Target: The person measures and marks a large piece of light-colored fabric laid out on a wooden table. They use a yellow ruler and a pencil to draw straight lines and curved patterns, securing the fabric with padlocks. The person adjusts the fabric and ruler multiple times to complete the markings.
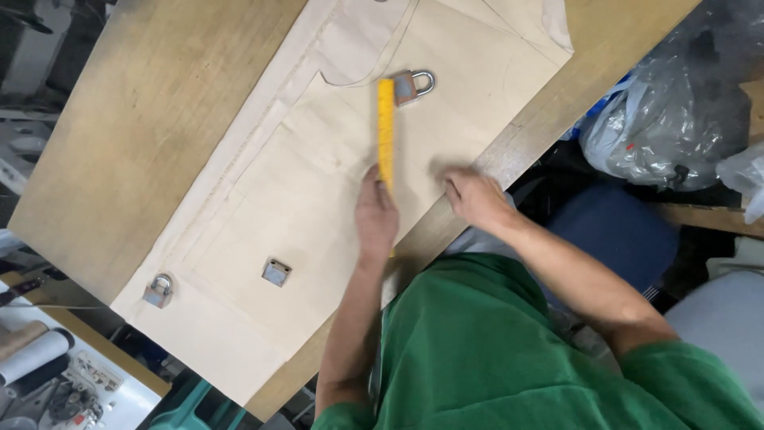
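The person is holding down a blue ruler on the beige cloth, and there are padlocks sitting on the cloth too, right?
Not quite: the ruler is yellow, not blue. The head view shows the left hand pressing its near end on the beige cloth, with padlocks resting on the cloth as weights.

Head camera, single view: I look steeply down from above my own green shirt onto the wooden bench, moderately near. Bench runs diagonally across frame, its near edge at my chest, floor clutter visible beyond both long edges.
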